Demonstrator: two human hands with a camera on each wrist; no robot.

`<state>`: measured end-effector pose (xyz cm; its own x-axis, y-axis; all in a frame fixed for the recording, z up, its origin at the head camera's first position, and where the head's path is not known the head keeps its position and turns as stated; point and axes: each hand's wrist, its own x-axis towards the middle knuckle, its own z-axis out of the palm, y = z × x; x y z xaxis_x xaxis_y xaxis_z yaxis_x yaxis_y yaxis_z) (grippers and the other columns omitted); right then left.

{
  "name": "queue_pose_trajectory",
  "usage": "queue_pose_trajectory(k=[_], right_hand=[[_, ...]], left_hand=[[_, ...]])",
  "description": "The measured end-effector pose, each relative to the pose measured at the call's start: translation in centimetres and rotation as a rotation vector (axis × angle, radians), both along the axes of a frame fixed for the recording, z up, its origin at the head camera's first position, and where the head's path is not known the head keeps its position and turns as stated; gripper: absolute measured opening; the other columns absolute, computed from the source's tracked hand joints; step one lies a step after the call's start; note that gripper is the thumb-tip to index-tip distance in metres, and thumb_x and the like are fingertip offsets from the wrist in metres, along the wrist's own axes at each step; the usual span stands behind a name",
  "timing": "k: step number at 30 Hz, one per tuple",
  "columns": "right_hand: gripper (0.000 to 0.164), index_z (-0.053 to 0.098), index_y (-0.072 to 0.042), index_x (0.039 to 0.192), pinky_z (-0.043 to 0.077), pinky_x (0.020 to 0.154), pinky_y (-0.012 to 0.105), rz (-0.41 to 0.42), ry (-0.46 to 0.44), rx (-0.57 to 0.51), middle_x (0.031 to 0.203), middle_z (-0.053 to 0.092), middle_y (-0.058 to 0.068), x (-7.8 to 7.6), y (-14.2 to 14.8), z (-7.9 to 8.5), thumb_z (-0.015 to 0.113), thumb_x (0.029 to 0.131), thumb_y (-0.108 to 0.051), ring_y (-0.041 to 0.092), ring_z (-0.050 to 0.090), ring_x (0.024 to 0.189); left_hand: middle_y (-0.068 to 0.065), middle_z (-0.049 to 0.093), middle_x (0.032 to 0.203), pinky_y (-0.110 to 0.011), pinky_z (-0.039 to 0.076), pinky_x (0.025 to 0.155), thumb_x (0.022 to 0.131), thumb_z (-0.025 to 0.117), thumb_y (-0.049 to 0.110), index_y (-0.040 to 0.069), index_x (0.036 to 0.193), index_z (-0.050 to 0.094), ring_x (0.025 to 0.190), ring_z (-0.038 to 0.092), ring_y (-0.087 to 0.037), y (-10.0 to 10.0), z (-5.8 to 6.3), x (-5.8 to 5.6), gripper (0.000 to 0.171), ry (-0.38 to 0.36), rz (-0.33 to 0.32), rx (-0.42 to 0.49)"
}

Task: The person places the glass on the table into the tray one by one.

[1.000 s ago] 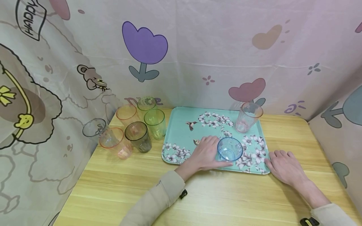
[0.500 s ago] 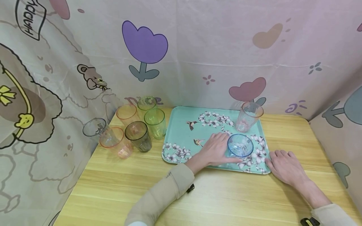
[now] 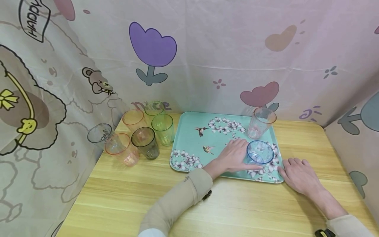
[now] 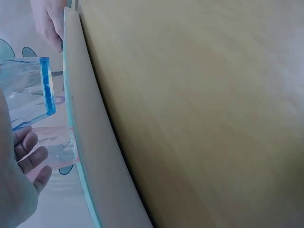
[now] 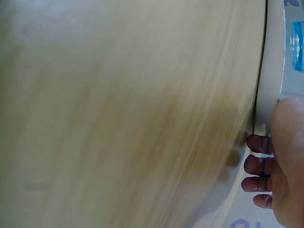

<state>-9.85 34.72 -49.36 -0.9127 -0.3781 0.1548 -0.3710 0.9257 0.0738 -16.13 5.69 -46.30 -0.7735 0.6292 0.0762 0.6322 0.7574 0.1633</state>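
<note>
1. Hanging upright just above the tray [image 3: 189, 131], the blue glass [image 3: 260, 153] is over the tray's right-hand half; the left wrist view shows its thick base apart from the tray's rim.
2. The left hand [image 3: 232, 156] grips the glass from its left side, spread as wide as the glass: thumb along the near side, fingers round the far side. The glass sits in the crook between them, its blue rim facing up.
3. Behind it, the pink glass [image 3: 261, 123] stands upright near the tray's far right corner, apart from the blue glass and the hand.
4. The right hand [image 3: 299, 174] holds nothing; it lies palm down on the table [image 3: 237, 207], thumb touching the tray's right edge near the front corner, fingers loosely forward.
5. Well to the left, beside the tray, six upright glasses cluster: a smoky glass [image 3: 145, 143], two green glasses [image 3: 163, 130], two orange glasses [image 3: 122, 149] and a clear glass with a dark rim [image 3: 102, 135].
6. A printed curtain [image 3: 201, 49] rises behind the table.
</note>
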Motion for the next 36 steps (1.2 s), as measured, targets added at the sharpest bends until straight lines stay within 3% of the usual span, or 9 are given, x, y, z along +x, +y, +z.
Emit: queue_pose_trajectory(k=[7, 20, 36], right_hand=[[0.028, 0.055, -0.012, 0.082, 0.041, 0.073, 0.047, -0.012, -0.034, 0.006, 0.080, 0.060, 0.007, 0.0, -0.1, 0.1, 0.061, 0.102, -0.030, 0.036, 0.065, 0.088], [0.027, 0.058, -0.010, 0.084, 0.042, 0.073, 0.049, -0.020, -0.045, 0.005, 0.084, 0.063, 0.010, 0.1, -0.2, 0.1, 0.061, 0.102, -0.030, 0.038, 0.066, 0.089], [0.027, 0.059, -0.010, 0.084, 0.043, 0.075, 0.049, -0.020, -0.048, 0.012, 0.084, 0.064, 0.010, 0.1, -0.1, 0.2, 0.061, 0.102, -0.031, 0.038, 0.066, 0.092]], left_hand=[[0.009, 0.056, 0.128, -0.029, 0.044, 0.106, 0.084, 0.044, 0.095, 0.017, 0.146, 0.051, 0.118, 0.051, -0.009, 0.8, -0.3, -0.4, 0.100, -0.006, 0.003, -0.016], [0.009, 0.057, 0.137, -0.033, 0.044, 0.115, 0.084, 0.043, 0.095, 0.019, 0.151, 0.048, 0.129, 0.053, -0.010, 1.9, -0.8, -0.4, 0.102, -0.036, 0.015, -0.040], [0.010, 0.058, 0.129, -0.032, 0.046, 0.107, 0.083, 0.042, 0.097, 0.021, 0.145, 0.051, 0.123, 0.054, -0.008, 2.4, -1.7, -0.4, 0.099, -0.012, 0.023, -0.059]])
